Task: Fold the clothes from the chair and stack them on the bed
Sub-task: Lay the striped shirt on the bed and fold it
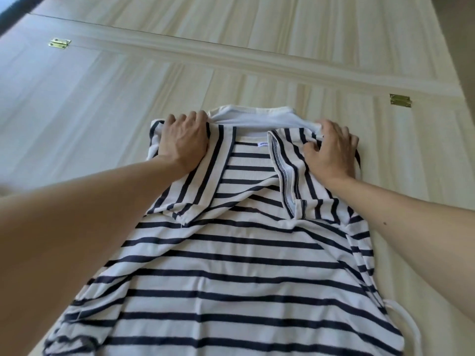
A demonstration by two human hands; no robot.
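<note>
A white shirt with navy stripes [231, 265] lies flat on a pale wood-grain surface [90, 111], its white collar [252, 115] at the far end. Both sleeves are folded inward over the chest. My left hand [183, 142] rests on the left shoulder, fingers curled over the fabric's far edge beside the collar. On the right shoulder, my right hand [331, 150] pinches the fabric at the collar's right end between thumb and fingers. The shirt's hem runs out of view at the bottom.
Two brass hinges [59, 43] [400, 100] sit on a raised strip crossing the wooden surface behind the shirt. A white cord loop [403, 317] sticks out at the shirt's lower right side. A dark edge [15, 9] shows at the top left corner.
</note>
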